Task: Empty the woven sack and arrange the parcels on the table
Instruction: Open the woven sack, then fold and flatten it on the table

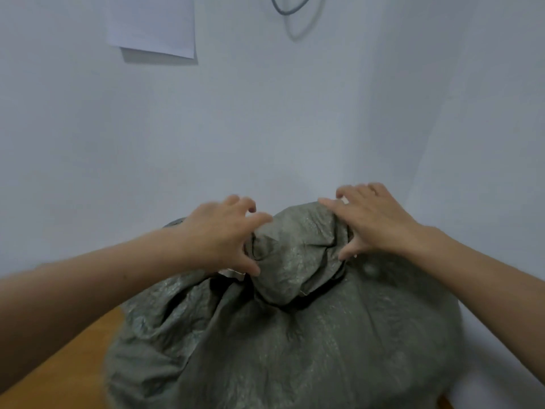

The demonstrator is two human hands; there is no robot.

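Note:
A bulging grey-green woven sack point(283, 343) stands on a wooden table point(59, 379) in front of me, its bunched neck folded over at the top. My left hand point(224, 231) grips the left side of that bunched neck, thumb and fingers curled around the fabric. My right hand point(368, 219) grips the right side of the neck, thumb pressed under the fold and fingers over the top. A small white scrap point(233, 273) shows beneath my left thumb. No parcels are visible; the sack hides its contents.
A pale wall point(265, 128) rises close behind the sack. A sheet of paper point(152, 23) is stuck to it at the upper left, and a grey cable loop point(290, 8) hangs at the top centre. Bare wood shows left of the sack.

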